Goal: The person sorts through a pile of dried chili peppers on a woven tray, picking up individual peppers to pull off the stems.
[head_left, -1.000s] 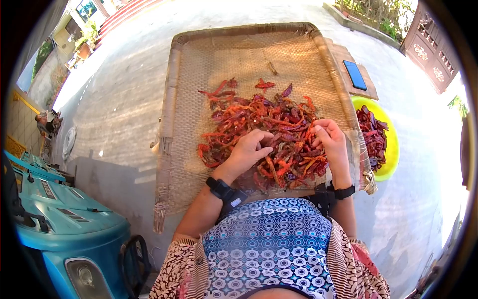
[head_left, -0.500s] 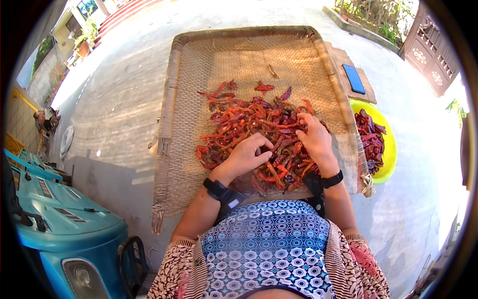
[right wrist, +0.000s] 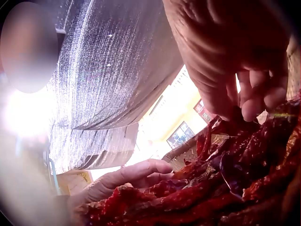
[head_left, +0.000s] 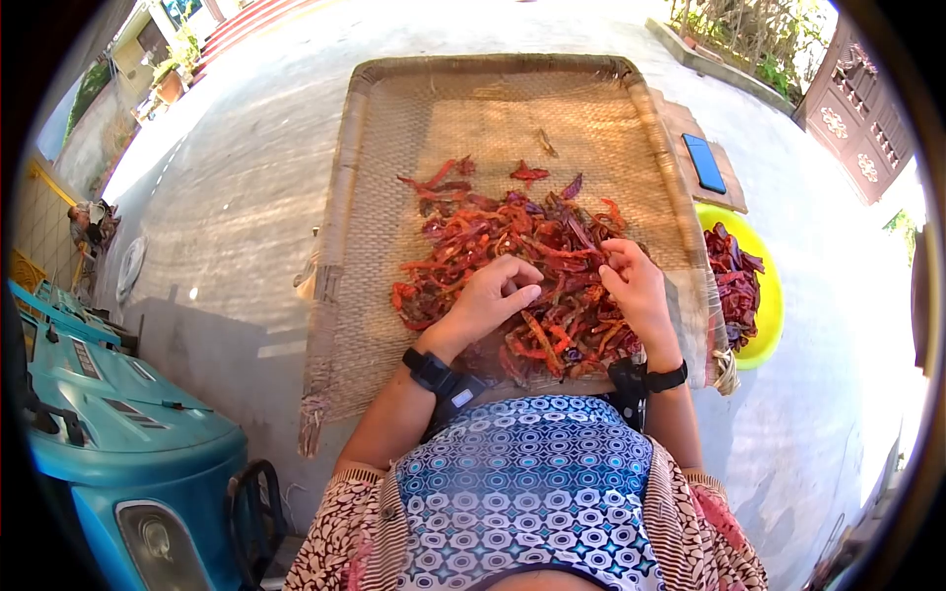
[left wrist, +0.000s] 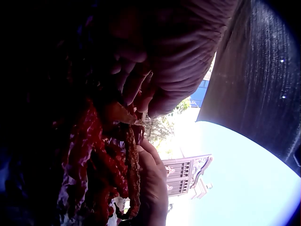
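Dried red chillies (head_left: pixel 512 222) lie heaped on a woven tray (head_left: pixel 493 103) in front of the person. My left hand (head_left: pixel 495 295) rests low over the near part of the heap, fingers loosely bent and thumb apart from the forefinger. In the left wrist view an orange-red chilli (left wrist: pixel 117 113) lies right at its fingertips. At the right side of the heap is my right hand (head_left: pixel 636 291), thumb and forefinger apart, fingertips reaching to the chillies. The right wrist view shows those fingers (right wrist: pixel 254 108) pointing down among chillies (right wrist: pixel 249 141).
A yellow basin (head_left: pixel 772 305) holding darker red chillies stands right of the tray. Beyond it, a blue phone (head_left: pixel 704 164) lies on a board (head_left: pixel 680 118). At the left is a teal vehicle (head_left: pixel 138 414). The tray's raised rim (head_left: pixel 493 65) runs round the heap.
My right hand went from the right side of the heap in towards its middle, then back slightly right and lower. The left hand has stayed nearly in place.
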The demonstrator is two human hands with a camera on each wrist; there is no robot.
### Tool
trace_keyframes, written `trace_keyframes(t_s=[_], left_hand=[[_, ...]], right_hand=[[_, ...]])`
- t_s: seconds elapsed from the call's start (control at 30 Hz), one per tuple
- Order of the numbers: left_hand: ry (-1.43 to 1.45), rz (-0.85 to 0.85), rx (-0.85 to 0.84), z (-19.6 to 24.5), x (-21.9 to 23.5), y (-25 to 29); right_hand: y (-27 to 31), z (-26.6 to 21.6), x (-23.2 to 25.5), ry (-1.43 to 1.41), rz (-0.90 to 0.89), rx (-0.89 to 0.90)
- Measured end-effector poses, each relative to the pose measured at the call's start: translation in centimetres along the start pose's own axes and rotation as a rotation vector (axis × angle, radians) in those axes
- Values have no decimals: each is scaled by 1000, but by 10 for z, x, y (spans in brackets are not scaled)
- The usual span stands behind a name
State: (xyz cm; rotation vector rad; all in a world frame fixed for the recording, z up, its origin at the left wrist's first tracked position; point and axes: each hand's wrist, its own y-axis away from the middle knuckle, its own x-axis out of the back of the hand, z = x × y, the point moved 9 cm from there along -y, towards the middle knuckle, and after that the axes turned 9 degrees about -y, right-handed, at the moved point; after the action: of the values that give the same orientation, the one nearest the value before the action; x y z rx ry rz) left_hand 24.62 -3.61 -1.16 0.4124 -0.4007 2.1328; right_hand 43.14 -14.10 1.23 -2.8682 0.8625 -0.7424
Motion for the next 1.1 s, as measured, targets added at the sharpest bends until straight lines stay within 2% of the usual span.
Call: trace_keyframes(t_s=[0.17,0.27,0.47,0.53,0.57,0.63,0.67,0.77,0.83,0.87,0.93,0.97,1.07,1.1], left_hand=[[170,8,38,1,1,0],[262,11,31,6,-1,0],[287,1,69,7,3,1],[303,-52,89,-1,-2,1],[312,-78,99,-5,-6,1],[208,32,-5,0,1,-1],[155,88,-57,3,5,0],[-10,113,-55,11,17,1],[-88,78,-57,14,15,0],[-126,60,-58,15,13,0],[-172,11,-4,15,6,0],[-195,-14,21,14,2,0],[-213,46,54,9,5,-2],[-252,38,50,8,5,-2]], right_hand=[[21,-35,-5,-479,-96,-111],[30,-42,-23,-605,-298,-179],[40,-51,-44,-623,-475,-153],[42,-53,-46,-632,-511,-141],[41,-50,-44,-646,-487,-148],[36,-39,-37,-671,-439,-162],[31,-33,-25,-685,-349,-143],[17,-13,22,-757,-53,-101],[16,2,59,-847,182,-98],[15,12,75,-961,260,-39],[24,34,96,-1320,475,-36],[24,50,101,-1362,497,-84],[29,58,87,-1406,465,-202],[26,56,81,-1321,417,-215]])
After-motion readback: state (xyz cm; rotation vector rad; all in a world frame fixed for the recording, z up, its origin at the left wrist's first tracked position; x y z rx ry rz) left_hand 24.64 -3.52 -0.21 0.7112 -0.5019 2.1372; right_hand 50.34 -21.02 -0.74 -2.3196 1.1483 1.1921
